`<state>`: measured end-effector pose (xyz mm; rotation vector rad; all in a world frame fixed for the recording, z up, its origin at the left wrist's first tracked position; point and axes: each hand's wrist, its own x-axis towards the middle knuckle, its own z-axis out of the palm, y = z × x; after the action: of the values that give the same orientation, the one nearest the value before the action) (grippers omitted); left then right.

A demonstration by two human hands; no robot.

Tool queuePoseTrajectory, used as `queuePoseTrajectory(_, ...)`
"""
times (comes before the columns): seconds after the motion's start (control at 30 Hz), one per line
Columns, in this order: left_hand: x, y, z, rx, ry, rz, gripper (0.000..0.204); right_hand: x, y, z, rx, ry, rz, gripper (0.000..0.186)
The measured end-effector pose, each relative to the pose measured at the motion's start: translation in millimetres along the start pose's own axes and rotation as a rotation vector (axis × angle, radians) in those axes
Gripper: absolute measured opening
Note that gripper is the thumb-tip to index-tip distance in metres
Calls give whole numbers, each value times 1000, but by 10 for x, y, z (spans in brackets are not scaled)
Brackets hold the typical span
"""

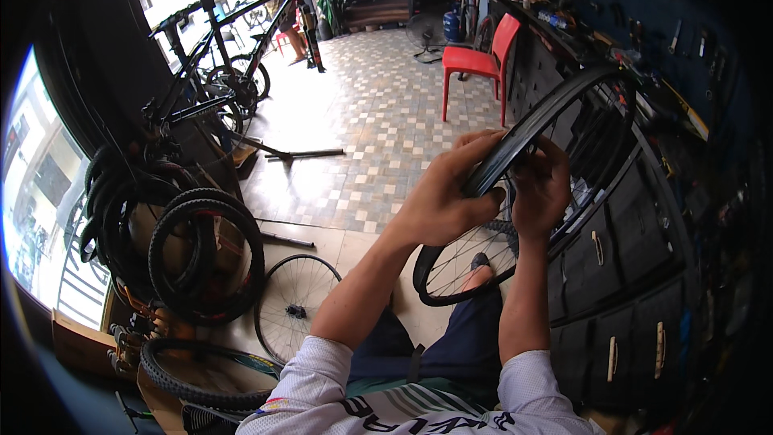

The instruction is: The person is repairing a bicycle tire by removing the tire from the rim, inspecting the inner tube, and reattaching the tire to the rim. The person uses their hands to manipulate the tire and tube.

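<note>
My left hand (447, 197) grips the near side of a black bicycle rim (576, 84), its fingers over the top and its thumb below. My right hand (539, 189) is curled against the rim's underside just to the right, its fingertips partly hidden. The spoked wheel is held raised and tilted, reaching up toward the workbench on the right and down over my legs. Whether a tyre or tube is between my fingers is hard to make out.
Tyres (205, 258), a loose wheel (259, 306) and a cardboard box (76, 338) lie left. Bicycles (241, 40) on a stand and another person (282, 4) are behind. A red chair (471, 60), dark drawers (612, 306) and a tool-covered bench (612, 60) line the right.
</note>
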<state>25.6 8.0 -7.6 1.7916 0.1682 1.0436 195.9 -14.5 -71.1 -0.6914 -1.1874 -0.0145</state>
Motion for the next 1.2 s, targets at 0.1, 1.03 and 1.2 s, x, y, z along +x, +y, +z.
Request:
queuePoseTrajectory(0.1, 5, 15, 12, 80, -17, 26, 68, 34, -10, -9, 128, 45, 167, 26)
queuePoseTrajectory(1.03, 43, 32, 35, 141, -31, 87, 68, 157, 0, -58, 306, 82, 296, 7)
queuePoseTrajectory(1.2, 32, 1, 9, 57, -16, 24, 69, 148, -22, -96, 102, -113, 230, 7)
